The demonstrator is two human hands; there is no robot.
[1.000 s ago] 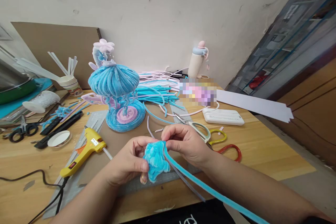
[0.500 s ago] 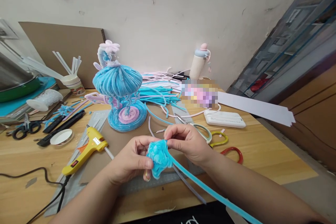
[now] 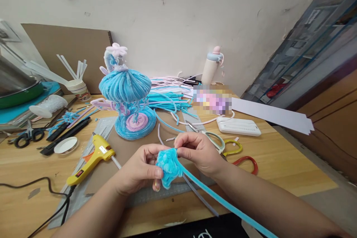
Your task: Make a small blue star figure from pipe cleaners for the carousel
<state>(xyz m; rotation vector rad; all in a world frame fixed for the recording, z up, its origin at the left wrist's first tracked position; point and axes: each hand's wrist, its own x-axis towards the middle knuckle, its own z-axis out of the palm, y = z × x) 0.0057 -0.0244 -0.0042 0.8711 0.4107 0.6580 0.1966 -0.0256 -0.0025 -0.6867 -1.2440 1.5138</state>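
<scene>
My left hand [image 3: 145,171] grips the left side of a small bright-blue bundle of twisted pipe cleaner [image 3: 169,167], thumb in front and fingers behind. With thumb and forefinger, my right hand [image 3: 196,151] pinches the upper right edge of the same bundle. A long blue pipe cleaner tail [image 3: 220,198] runs from it down past my right forearm. Behind my hands stands a blue and pink pipe cleaner model [image 3: 125,85] with a domed top and a round coiled base. A thin grey-lilac strip [image 3: 200,197] lies beneath the tail.
A yellow glue gun [image 3: 99,154] lies left of my hands, its cord trailing left. Scissors with yellow [image 3: 233,147] and red [image 3: 247,163] handles lie by my right forearm. Blue pipe cleaners [image 3: 170,101], a white power strip-like box [image 3: 239,126] and a bottle [image 3: 211,66] are farther back.
Almost nothing differs. Both hands keep hold of the blue bundle in nearly the same place, and the view has shifted very slightly.
</scene>
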